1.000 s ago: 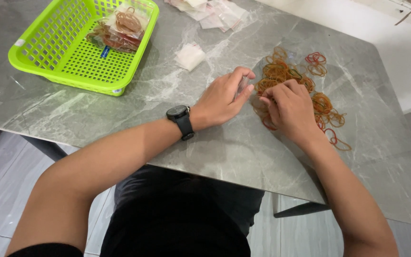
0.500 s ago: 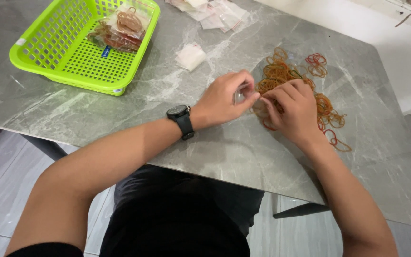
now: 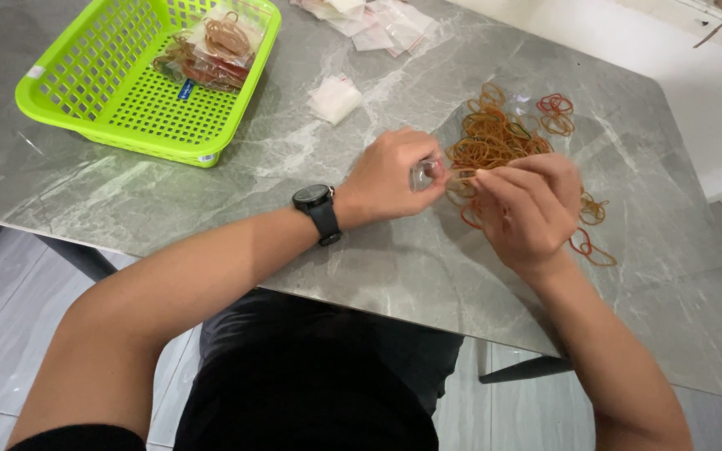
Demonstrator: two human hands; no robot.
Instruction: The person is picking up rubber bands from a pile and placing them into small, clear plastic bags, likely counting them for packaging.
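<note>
Grey marble table, left hand pinching small clear bag, right hand pinching rubber bands

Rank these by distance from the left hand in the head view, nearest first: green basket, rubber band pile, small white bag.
From the left hand:
1. Rubber band pile, just to its right.
2. Small white bag, beyond it, slightly left.
3. Green basket, far left of the table.

You have a lime-green basket at the far left of the grey marble table, with filled clear bags of rubber bands inside it. Just right of the basket lies a small empty bag, and beyond that, at the table's far edge, a heap of empty bags.
</note>
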